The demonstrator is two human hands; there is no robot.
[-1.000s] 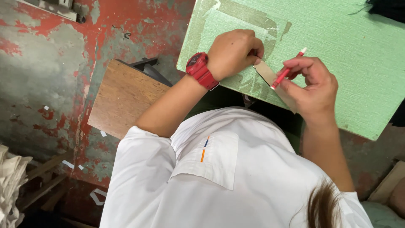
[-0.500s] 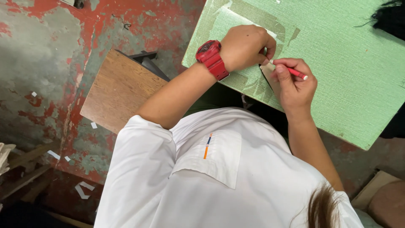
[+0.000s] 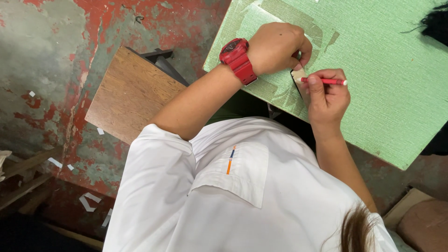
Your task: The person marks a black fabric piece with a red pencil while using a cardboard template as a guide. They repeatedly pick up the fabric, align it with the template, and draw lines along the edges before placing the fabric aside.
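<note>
Since the earlier frame the right hand (image 3: pixel 326 95) has drawn in against the left hand (image 3: pixel 277 46), and the slim red pen (image 3: pixel 326 81) now lies level across its fingers, pinched between thumb and forefinger. The left hand, a chunky red wristwatch (image 3: pixel 238 59) behind it, is curled down with its fingertips pressing a small pale rectangular card (image 3: pixel 300 74), which touches the pen's near end. Both rest on the green textured tabletop (image 3: pixel 387 70). Left of the watch stands a brown wooden seat (image 3: pixel 128 93).
</note>
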